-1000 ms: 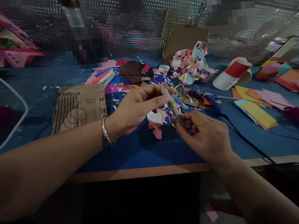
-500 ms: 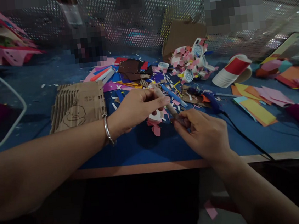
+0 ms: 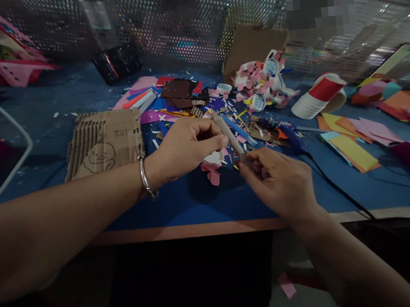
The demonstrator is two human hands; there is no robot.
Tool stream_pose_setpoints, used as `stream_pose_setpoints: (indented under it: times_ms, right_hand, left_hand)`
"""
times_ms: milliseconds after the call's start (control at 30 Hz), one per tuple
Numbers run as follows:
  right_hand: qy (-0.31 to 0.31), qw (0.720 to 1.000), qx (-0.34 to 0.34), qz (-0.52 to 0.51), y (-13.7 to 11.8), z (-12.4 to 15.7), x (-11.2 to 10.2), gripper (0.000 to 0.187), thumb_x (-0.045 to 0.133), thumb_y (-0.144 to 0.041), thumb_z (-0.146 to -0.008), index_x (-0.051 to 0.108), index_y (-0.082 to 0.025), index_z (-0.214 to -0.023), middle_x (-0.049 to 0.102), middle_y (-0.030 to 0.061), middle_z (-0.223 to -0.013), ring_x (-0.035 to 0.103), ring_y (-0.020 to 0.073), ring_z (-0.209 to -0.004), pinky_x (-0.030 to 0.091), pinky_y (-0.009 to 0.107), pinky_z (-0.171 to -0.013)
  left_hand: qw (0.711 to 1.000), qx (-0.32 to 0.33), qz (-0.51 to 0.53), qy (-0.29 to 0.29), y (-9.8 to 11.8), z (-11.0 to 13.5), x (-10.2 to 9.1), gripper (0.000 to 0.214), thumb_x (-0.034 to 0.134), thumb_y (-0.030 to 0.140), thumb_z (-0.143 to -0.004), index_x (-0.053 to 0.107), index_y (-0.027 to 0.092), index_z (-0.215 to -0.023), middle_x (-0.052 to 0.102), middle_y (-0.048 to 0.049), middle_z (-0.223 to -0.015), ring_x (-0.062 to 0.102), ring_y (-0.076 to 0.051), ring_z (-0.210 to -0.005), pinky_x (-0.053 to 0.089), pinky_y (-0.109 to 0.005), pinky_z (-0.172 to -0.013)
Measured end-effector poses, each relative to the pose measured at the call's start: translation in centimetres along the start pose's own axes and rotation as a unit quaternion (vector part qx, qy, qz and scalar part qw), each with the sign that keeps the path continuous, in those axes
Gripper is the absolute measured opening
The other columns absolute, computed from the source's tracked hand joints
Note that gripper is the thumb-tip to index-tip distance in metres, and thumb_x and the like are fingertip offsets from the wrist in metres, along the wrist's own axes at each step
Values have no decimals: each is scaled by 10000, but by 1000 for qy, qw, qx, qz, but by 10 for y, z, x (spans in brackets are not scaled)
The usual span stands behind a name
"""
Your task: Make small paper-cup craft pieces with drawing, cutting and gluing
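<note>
My right hand (image 3: 279, 177) is closed around the lower end of a thin tan stick, perhaps rolled paper or cardboard (image 3: 230, 135), which slants up and to the left. Close to the stick's upper part is my left hand (image 3: 193, 145), its thumb and fingers curled together in a pinch; what lies between them is hidden. The left thumb tip meets or nearly meets the stick's edge. Just under the left fingers shows a white ring with pink paper flaps (image 3: 213, 176); I cannot tell whether it rests on the table or is held.
Beyond my hands lie paper scraps (image 3: 184, 94), a blue pen-like stick (image 3: 239, 129) and a corded blue glue gun (image 3: 291, 137). Corrugated cardboard with a drawing (image 3: 105, 144) is at left. Stacked paper cups (image 3: 318, 95), coloured sheets (image 3: 354, 145) and a pink-flapped ring pile (image 3: 263, 81) are rightward.
My left thumb has slid slightly left off the stick, so more of the stick shows. My right hand has barely moved, and the view has shifted a little.
</note>
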State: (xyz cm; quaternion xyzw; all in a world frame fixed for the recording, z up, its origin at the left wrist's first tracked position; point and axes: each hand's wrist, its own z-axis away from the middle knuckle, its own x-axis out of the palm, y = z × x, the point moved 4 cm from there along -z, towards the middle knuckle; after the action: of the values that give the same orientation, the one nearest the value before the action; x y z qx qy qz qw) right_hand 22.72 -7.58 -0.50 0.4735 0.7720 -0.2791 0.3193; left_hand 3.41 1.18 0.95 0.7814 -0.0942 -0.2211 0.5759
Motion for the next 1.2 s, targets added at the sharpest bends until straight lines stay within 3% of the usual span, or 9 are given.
stream_pose_setpoints:
  times_ms: [200,367,533,633,733,933,1067,1200]
  right_hand:
    - [4,999,32,-44,2,-4,-4,207,709,-368,-1021,736,-224,-874,743,4,-711,667,141,-574,481,263,-574]
    - [7,996,63,-63,6,-5,-6,240,722,-392,-1012,759,-210,-860,737,-4,-688,650,128,-547,488,255,-566]
    - [-37,988,124,-82,17,-4,-2,284,734,-460,-976,774,-215,-839,732,-1,-674,631,133,-521,446,258,-534]
    - [-65,984,146,-73,22,-4,2,372,715,-540,-970,752,-217,-788,699,-9,-622,560,125,-463,385,267,-507]
    - [-96,984,144,-47,25,-3,7,445,685,-589,-979,708,-223,-726,660,-16,-557,523,126,-428,330,280,-496]
    - [-104,985,137,-1,27,-2,9,493,640,-624,-998,681,-232,-701,660,-11,-542,578,151,-452,305,290,-504]
    - [-110,985,130,6,26,-2,9,554,604,-673,-1009,656,-236,-674,609,-16,-493,523,146,-415,291,286,-487]
    - [-101,987,119,24,24,-2,8,653,535,-749,-1028,619,-237,-633,547,-12,-460,466,143,-413,257,292,-482]
  left_hand:
    - [1000,1,-3,-18,5,-1,-1,220,725,149,-876,654,185,-670,616,7,-672,515,-114,-639,403,-266,-628]
    - [999,7,-27,30,10,-5,-11,249,710,197,-961,677,197,-714,615,7,-654,503,-112,-592,375,-269,-578]
    - [985,54,-116,120,12,-14,-44,281,691,345,-1037,760,220,-795,725,-35,-796,550,-152,-694,399,-302,-623]
    - [963,54,-213,155,5,-24,-67,172,781,279,-955,769,217,-795,689,-16,-774,508,-152,-716,400,-325,-684]
    - [954,30,-241,175,-7,-33,-83,135,823,234,-883,756,213,-768,709,-8,-788,528,-149,-724,407,-336,-722]
    - [931,33,-344,114,-13,-35,-81,176,708,307,-954,778,214,-823,697,-29,-785,564,-192,-749,334,-369,-745]
    - [933,18,-338,123,-10,-31,-81,170,757,304,-937,703,222,-798,662,4,-810,529,-168,-790,340,-362,-760]
    - [923,16,-360,137,-7,-30,-85,386,726,339,-1005,531,235,-688,550,15,-718,424,-160,-779,298,-389,-727]
